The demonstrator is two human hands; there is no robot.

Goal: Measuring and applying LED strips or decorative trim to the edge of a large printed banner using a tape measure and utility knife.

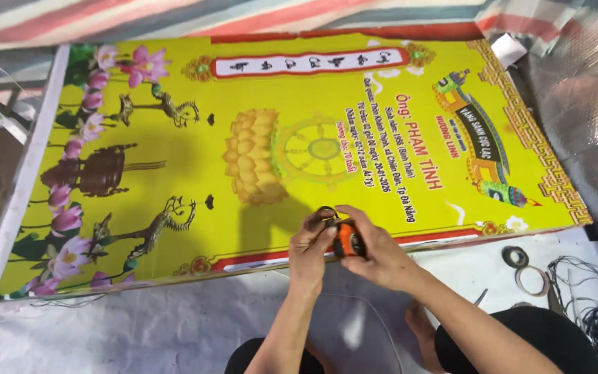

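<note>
A large yellow printed banner [195, 173] with pink lotus flowers, a golden wheel and a red border lies flat in front of me. Over its near edge, my right hand [375, 249] grips a small orange and black tape measure [347, 239]. My left hand [311, 246] pinches the tape's end or a dark loop at the top left of the same tool. Both hands meet just above the banner's lower red border.
A white sheet [140, 318] covers the ground under the banner. Two tape rolls [524, 270] and a tangle of black wire [590, 305] lie at the right. Silver foil material [583, 104] sits at the upper right. My knees and a bare foot [420, 325] are below.
</note>
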